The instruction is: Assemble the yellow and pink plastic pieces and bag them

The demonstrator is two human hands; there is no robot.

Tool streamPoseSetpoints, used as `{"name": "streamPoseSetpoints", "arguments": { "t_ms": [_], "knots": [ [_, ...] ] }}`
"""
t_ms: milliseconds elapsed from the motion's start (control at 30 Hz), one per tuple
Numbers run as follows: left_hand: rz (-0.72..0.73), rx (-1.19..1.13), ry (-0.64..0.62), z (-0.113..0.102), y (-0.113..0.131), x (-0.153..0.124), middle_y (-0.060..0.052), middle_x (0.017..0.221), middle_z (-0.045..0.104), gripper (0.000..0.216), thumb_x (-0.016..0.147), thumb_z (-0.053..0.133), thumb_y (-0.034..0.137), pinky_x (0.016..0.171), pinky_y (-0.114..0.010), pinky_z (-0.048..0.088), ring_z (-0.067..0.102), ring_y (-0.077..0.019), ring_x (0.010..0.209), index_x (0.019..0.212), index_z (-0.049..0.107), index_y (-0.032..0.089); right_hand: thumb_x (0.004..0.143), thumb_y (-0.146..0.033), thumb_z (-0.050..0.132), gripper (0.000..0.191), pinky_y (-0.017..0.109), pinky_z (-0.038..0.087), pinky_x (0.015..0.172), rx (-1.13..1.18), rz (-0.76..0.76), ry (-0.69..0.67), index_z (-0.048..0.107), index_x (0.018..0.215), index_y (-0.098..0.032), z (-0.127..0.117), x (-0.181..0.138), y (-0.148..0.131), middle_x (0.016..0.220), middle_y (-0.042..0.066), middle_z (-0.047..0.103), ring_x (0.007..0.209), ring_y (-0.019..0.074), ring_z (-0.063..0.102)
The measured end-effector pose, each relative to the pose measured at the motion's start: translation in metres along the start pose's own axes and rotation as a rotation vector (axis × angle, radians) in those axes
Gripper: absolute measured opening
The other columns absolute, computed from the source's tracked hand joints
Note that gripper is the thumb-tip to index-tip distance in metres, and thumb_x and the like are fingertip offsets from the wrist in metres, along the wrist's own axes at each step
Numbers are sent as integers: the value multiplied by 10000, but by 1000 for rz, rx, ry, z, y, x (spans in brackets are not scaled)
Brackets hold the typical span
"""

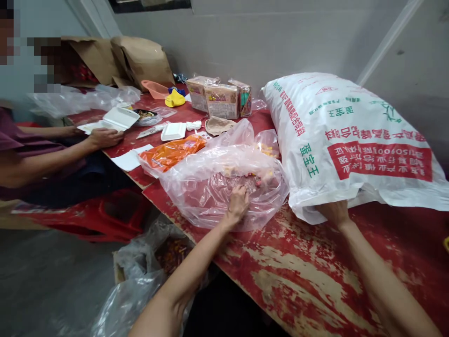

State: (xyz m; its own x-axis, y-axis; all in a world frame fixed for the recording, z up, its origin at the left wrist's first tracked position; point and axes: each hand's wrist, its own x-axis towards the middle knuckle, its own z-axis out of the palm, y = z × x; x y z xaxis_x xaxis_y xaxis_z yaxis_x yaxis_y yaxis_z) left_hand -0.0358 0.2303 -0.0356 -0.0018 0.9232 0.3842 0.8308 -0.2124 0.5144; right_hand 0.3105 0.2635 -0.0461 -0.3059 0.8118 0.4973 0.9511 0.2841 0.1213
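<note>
Left hand (237,202) reaches into the clear plastic bag (224,187), fingers curled on small pieces – right hand (335,213) sits under the white sack (351,140), its fingers hidden, so cannot tell

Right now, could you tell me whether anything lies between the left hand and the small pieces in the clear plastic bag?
Nothing visible does: the left hand is already inside the clear plastic bag, its fingers beside the small pieces.
</note>
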Motion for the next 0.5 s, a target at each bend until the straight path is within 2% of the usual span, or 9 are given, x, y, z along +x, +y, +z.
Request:
{"name": "streamPoseSetpoints", "arguments": {
  "t_ms": [100, 200, 300, 400, 500],
  "knots": [
    [9, 58, 8, 23, -7, 37, -140, 1084, 617, 310, 786, 452, 24, 940, -340, 414, 549, -227, 1028, 1034, 621, 100, 736, -173, 479, 342, 505, 392, 895, 4, -67, 14, 609, 1044, -100, 11, -22, -14, 1069, 183, 601, 1080, 342, 483],
    [-5, 107, 18, 33, -15, 61, -162, 1086, 610, 298, 790, 447, 28, 971, -392, 371, 513, -268, 1071, 1020, 625, 91, 747, -183, 469, 365, 465, 444, 807, 55, 57, 126, 566, 1081, -73, 23, -38, -22, 1030, 193, 583, 990, 318, 504],
    [-33, 129, 31, 37, -21, 81, -167, 1005, 622, 250, 817, 421, 49, 955, -418, 360, 518, -282, 1033, 915, 645, 100, 779, -251, 495, 330, 448, 438, 806, 103, 150, 171, 583, 1054, -89, 28, -40, -25, 1066, 189, 563, 1025, 319, 474],
    [-43, 100, 40, 39, -23, 96, -160, 936, 629, 192, 811, 461, 79, 941, -411, 358, 526, -285, 1006, 845, 648, 106, 798, -274, 490, 265, 465, 414, 804, 74, 266, 119, 634, 949, -111, 28, -37, -27, 1033, 191, 565, 1027, 336, 460],
    [-58, 30, 56, 38, -20, 98, -159, 856, 627, 135, 788, 508, 100, 918, -416, 363, 538, -294, 971, 760, 640, 108, 805, -313, 482, 273, 485, 404, 767, 6, 395, 26, 646, 857, -101, 25, -37, -30, 944, 210, 562, 963, 355, 464]
  ]
}}
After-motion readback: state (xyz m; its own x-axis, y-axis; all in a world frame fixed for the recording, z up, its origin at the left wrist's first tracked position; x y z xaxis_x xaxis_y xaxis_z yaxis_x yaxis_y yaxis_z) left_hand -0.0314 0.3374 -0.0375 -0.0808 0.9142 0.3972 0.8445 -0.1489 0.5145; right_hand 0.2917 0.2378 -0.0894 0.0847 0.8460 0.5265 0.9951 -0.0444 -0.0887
